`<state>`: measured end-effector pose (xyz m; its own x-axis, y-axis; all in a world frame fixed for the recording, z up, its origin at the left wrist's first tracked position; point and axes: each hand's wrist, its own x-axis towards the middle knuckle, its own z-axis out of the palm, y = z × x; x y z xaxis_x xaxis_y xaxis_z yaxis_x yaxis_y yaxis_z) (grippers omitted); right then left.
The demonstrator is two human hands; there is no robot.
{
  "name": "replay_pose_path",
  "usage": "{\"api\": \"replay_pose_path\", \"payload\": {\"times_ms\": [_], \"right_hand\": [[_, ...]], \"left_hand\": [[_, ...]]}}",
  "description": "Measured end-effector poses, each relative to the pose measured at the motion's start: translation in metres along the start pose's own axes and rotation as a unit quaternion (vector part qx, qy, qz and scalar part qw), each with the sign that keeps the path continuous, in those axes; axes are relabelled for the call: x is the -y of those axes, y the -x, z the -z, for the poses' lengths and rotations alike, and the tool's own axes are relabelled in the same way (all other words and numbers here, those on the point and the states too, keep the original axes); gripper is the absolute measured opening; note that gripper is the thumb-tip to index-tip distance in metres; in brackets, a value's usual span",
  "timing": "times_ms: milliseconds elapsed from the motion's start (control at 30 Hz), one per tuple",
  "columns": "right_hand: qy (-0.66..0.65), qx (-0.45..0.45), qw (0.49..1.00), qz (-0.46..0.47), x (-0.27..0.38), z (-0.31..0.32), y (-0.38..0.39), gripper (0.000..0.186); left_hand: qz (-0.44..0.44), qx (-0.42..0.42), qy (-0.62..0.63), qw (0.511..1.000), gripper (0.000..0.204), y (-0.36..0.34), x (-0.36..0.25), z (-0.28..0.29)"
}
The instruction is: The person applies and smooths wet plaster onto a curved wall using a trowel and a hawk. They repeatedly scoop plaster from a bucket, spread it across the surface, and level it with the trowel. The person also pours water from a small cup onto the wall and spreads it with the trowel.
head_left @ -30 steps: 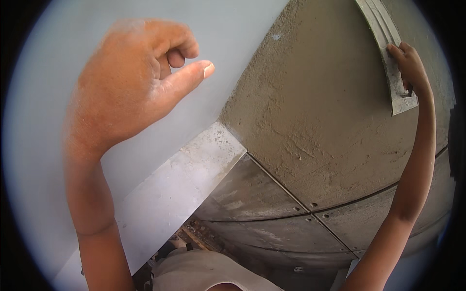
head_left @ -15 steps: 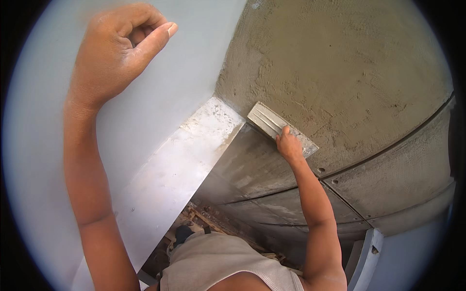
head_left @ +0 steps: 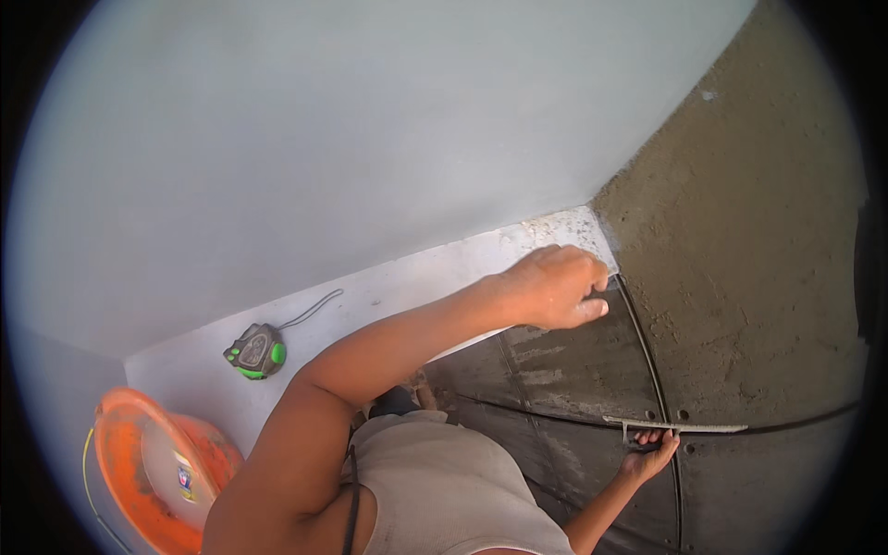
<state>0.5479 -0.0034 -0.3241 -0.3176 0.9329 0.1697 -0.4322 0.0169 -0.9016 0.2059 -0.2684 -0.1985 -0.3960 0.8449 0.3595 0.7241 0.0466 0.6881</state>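
My right hand is closed round the handle of a plastering trowel. The trowel's long flat blade shows edge-on, beside the crossing of the dark joints in the tiles. To the left and farther off is my left hand, over the end of a white ledge. Nothing shows in it; its fingers bend loosely and the thumb stands apart. Whether its fingertips touch the ledge cannot be made out. Right of both hands spreads wet grey-brown mortar, with a rough, ridged surface.
On the ledge lies a green and grey tape measure with a wrist cord. An orange bucket stands at the lower left. A smooth pale wall rises behind the ledge. Large grey tiles border the mortar.
My view has swung left, bringing the tape measure and bucket in. The trowel has come off the mortar by the ledge corner, turning edge-on. My left hand has come down to the ledge end.
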Motion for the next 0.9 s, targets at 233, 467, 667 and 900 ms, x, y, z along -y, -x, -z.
{"api": "replay_pose_path", "payload": {"times_ms": [233,467,667,900], "right_hand": [[-0.132,-0.065,0.956,-0.252,-0.055,-0.038,0.074,0.027],[-0.197,0.254,0.891,-0.322,-0.050,-0.102,0.087,0.045],[0.127,0.435,0.891,-0.022,-0.034,-0.122,0.091,0.051],[0.342,0.357,0.847,0.194,-0.067,-0.114,0.121,0.038]], "left_hand": [[0.114,0.345,-0.007,0.932,0.029,0.104,-0.009,-0.136],[0.290,0.233,0.606,0.703,0.055,0.121,-0.021,-0.157],[0.247,0.172,0.748,0.592,0.059,0.120,-0.040,-0.127],[0.261,0.179,0.775,0.547,0.035,0.141,-0.017,-0.125]]}}
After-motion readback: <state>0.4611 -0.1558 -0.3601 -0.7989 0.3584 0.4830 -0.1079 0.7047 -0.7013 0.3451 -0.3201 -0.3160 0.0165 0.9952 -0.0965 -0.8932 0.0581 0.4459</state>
